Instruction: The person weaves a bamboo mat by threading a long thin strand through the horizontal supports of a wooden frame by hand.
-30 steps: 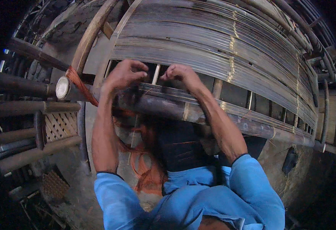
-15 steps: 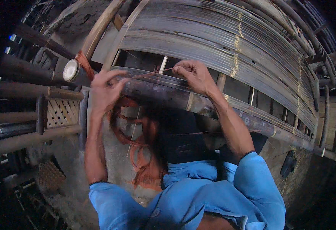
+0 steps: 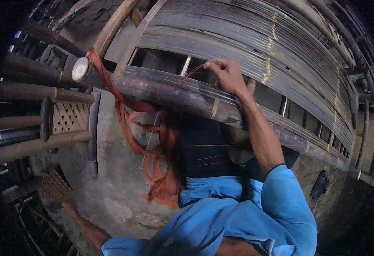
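Our right hand (image 3: 227, 77) pinches a thin, reddish-orange fibre thread (image 3: 194, 71) just beyond the long, round, brown wooden beam (image 3: 165, 92). It looks light, limp and easily snapped, so we favour fingertips near its end. Our left hand (image 3: 69, 207) is low, near a brown woven panel (image 3: 55, 185); we cannot tell its grip.

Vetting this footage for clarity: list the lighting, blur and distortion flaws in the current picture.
Head view: dim light, black corners; head view: the gray threads curve with the wide lens; head view: the left hand is murky, its fingers hard to tell; head view: the right hand is clearer, but the red threads it pinches look faint.
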Demonstrator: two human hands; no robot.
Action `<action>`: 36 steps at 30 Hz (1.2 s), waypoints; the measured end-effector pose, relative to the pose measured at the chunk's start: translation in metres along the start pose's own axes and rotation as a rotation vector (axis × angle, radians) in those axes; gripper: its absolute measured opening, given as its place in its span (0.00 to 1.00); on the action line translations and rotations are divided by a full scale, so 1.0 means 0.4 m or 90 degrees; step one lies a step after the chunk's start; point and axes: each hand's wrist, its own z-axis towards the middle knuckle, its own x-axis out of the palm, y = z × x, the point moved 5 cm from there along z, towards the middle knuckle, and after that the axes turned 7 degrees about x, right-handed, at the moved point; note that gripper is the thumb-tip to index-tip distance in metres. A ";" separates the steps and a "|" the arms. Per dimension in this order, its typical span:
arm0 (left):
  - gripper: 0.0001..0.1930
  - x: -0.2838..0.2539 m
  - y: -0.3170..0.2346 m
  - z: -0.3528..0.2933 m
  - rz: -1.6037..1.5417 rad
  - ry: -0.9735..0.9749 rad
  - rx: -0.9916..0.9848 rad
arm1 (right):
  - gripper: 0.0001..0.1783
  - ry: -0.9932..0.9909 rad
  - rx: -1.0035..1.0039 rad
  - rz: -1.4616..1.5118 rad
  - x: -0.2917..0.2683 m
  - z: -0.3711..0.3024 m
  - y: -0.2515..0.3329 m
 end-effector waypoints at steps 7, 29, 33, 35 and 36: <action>0.26 0.319 -0.635 0.016 -0.038 0.087 0.240 | 0.17 -0.014 0.035 0.089 0.030 -0.009 -0.045; 0.15 0.495 -1.377 -0.169 -0.374 0.226 0.383 | 0.14 0.013 0.065 0.154 0.047 -0.027 -0.028; 0.12 0.432 -1.086 -0.142 -0.049 0.097 0.400 | 0.13 0.004 0.005 0.007 0.074 -0.038 -0.011; 0.12 0.414 -0.942 -0.130 0.097 0.107 0.264 | 0.14 0.023 -0.065 -0.082 0.085 -0.045 0.005; 0.12 0.391 -0.879 -0.138 0.167 0.084 0.195 | 0.13 0.044 -0.102 -0.142 0.091 -0.044 0.020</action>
